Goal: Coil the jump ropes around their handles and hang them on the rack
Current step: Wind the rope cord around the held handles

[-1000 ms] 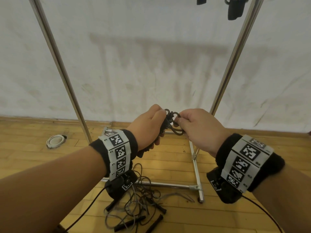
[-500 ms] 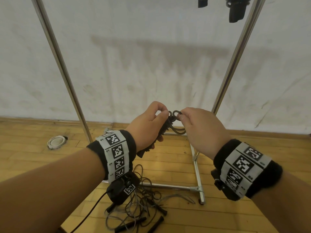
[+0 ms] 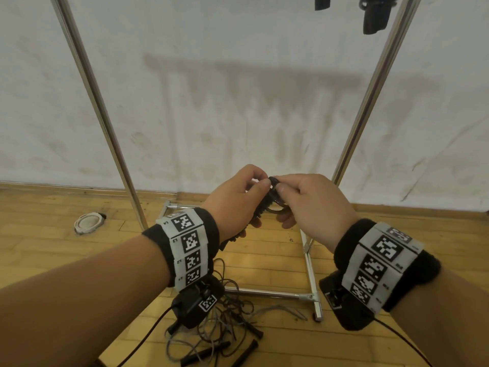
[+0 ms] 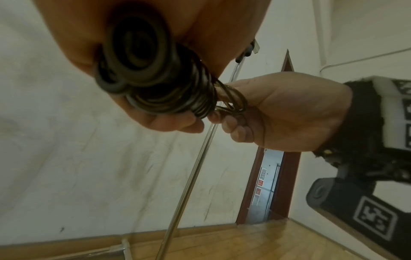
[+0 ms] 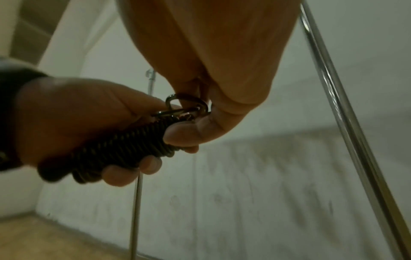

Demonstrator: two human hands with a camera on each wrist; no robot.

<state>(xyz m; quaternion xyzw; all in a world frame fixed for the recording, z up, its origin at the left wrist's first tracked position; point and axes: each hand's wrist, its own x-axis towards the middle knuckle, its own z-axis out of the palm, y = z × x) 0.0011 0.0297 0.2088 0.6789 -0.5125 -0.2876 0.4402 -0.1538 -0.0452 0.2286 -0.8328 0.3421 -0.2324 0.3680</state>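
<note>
A: What does the left hand hold?
B: It grips the coiled jump rope, rope wound tight around the handles. The right hand, at 3 o'clock of it, pinches the end loops, closer in than a second ago.
A: The rest?
B: Loose ropes on the floor at 6 o'clock, by the rack.

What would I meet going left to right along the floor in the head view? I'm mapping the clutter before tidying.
White round lid → left rack pole → tangle of ropes → rack's foot bar.
</note>
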